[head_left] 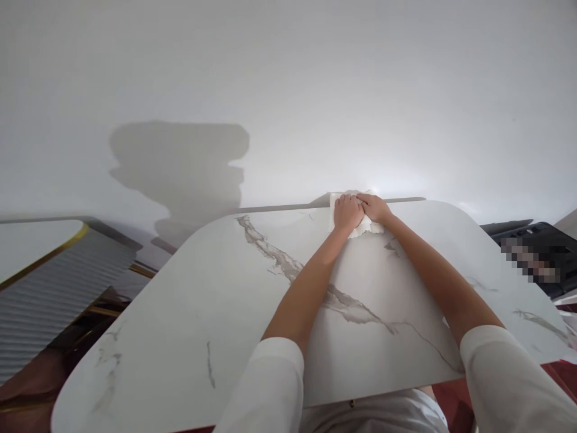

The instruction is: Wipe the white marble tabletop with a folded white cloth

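A thin white cloth (366, 228) with an uneven edge lies crumpled at the far edge of a white marble-patterned table (180, 313). My left hand (348, 212) presses down on it, the fingers bent over the fabric and pointing at the wall. Right beside it, my right hand (375, 208) grips the cloth too, with its fingers reaching in to meet my left hand. Both arms stretch forward across the tabletop. The parts of the cloth under my palms are hidden.
Behind the table rises a plain white wall (315, 90) carrying a shadow. At left stands a white-topped cabinet (40, 246) with gold trim and a ribbed side. A black object (536, 234), partly blurred out, sits beyond the table's right edge.
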The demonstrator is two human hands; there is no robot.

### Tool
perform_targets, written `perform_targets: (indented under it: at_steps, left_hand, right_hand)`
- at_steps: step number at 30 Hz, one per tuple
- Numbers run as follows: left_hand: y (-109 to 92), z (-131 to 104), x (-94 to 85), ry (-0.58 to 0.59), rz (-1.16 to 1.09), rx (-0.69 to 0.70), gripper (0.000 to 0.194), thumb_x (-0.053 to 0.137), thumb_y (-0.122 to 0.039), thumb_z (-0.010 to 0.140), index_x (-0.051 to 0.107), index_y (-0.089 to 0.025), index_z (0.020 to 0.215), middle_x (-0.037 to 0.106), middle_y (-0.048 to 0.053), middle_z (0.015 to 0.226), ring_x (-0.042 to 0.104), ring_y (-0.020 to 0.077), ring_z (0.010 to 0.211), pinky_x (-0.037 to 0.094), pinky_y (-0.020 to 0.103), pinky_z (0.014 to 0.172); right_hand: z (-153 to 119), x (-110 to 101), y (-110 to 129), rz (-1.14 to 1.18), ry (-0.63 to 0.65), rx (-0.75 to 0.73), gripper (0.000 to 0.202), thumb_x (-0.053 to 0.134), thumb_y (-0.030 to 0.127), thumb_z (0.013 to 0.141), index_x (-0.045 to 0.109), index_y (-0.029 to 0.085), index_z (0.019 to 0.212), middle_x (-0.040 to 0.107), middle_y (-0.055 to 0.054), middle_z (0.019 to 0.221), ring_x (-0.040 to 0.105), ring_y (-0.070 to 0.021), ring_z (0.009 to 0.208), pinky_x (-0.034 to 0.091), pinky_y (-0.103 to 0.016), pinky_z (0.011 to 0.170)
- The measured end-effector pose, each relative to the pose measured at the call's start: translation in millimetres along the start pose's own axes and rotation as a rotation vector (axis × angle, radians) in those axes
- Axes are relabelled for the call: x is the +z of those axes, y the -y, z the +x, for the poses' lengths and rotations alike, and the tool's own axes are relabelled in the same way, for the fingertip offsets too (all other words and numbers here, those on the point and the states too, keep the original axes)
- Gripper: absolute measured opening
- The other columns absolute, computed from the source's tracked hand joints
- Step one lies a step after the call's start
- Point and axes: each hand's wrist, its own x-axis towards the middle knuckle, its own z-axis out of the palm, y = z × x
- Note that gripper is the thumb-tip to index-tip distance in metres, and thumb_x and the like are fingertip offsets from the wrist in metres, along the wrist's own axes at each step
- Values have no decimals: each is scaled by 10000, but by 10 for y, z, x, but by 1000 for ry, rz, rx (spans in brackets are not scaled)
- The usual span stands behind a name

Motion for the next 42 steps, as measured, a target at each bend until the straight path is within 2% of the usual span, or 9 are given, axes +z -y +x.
perform_targets:
  at_steps: [11, 15, 20, 27, 36, 42]
  left_hand:
    - [-204, -111, 6, 40, -60, 29, 259, 361, -164, 878, 567, -144, 1035, 598, 110, 1068, 487, 243, 1081, 341, 367, 933]
    - [-274, -228, -36, 36, -67, 40, 259, 359, -169, 879, 559, -152, 1042, 593, 103, 1075, 476, 241, 1090, 341, 367, 932]
    - [-333, -410, -104, 33, -59, 67, 247, 358, -165, 881, 556, -140, 1026, 586, 108, 1061, 477, 243, 1071, 353, 367, 911]
    - [-440, -749, -253, 45, -81, 85, 236, 363, -173, 887, 546, -149, 1035, 579, 105, 1068, 470, 245, 1075, 351, 380, 920]
    - [-632, -1274, -506, 44, -67, 119, 258, 372, -180, 880, 530, -137, 1080, 562, 119, 1093, 459, 258, 1098, 345, 394, 944]
    - [-809, -1677, -715, 117, -34, 162, 363, 346, -214, 884, 483, -105, 1202, 515, 158, 1226, 408, 289, 1195, 331, 451, 979]
  right_hand:
    - [-238, -39, -153, 5, -54, 26, 436, 346, 148, 861, 572, 180, 1233, 557, -42, 1311, 484, -186, 1215, 360, -322, 1034]
    - [-388, -74, -115, -4, -65, 47, 450, 347, 153, 860, 562, 179, 1254, 536, -42, 1334, 465, -183, 1238, 345, -329, 1053]
    - [-606, -155, 46, -27, -60, 60, 460, 343, 142, 858, 557, 168, 1264, 528, -44, 1342, 453, -183, 1249, 339, -316, 1060]
    - [-981, -247, 273, -72, -36, 51, 463, 331, 130, 867, 540, 189, 1275, 522, -42, 1347, 447, -192, 1257, 346, -355, 1058]
    - [-1495, -351, 480, -96, -41, -15, 453, 321, 133, 866, 545, 147, 1259, 536, -86, 1328, 459, -206, 1247, 361, -367, 1056]
    - [-1966, -422, 630, -98, -78, -87, 459, 338, 127, 854, 532, 161, 1268, 544, -95, 1314, 463, -235, 1243, 377, -432, 1048]
